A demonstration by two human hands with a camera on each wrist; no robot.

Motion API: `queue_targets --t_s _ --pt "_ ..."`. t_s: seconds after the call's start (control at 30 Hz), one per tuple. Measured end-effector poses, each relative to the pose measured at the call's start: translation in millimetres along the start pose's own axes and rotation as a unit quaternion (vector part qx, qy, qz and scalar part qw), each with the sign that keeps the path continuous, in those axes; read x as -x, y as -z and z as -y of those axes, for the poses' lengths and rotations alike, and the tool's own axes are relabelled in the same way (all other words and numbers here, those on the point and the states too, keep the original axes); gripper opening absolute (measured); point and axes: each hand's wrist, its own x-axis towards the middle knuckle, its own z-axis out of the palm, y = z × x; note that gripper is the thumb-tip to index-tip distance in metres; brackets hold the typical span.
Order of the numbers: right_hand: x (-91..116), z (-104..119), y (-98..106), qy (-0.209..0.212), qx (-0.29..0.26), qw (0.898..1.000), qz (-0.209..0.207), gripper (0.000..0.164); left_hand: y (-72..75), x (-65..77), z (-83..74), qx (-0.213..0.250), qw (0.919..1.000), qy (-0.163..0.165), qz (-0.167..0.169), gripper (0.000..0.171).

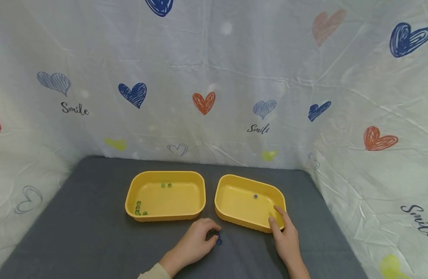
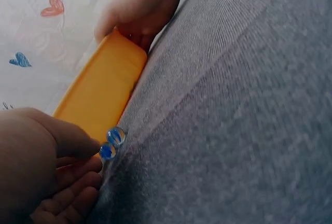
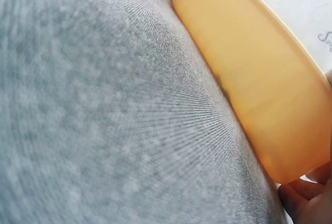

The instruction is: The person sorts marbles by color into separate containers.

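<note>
Left hand (image 1: 194,244) pinches blue marbles (image 2: 111,144) on the cloth (image 1: 95,228); right hand (image 1: 286,237) grips the right tray's (image 1: 235,217) near rim.

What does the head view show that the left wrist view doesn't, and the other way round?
Only the head view shows the left tray with its green marbles, the single marble inside the right tray, and the heart-print cloth all round. Only the left wrist view shows that there are two blue marbles at the left hand fingertips, lying on the grey mat. Both show the right hand on the right tray's corner.
</note>
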Motion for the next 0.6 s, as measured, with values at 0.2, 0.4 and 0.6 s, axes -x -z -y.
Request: queue_targets --t_s 0.2,0.4,0.6 --pt "0 0 0 0.004 0.005 1.000 -0.004 0.049 -5.0 -0.8 8.7 -0.028 0.9995 -0.011 0.005 0.021" --pt "0 0 -1 0.002 0.003 1.000 -0.002 0.049 -8.3 -0.9 12.4 -0.033 0.9993 -0.018 0.003 0.021" --pt "-1 -1 -1 -0.006 -0.009 1.000 0.007 0.050 -9.5 -0.3 13.3 -0.034 0.9991 -0.026 -0.004 0.020"
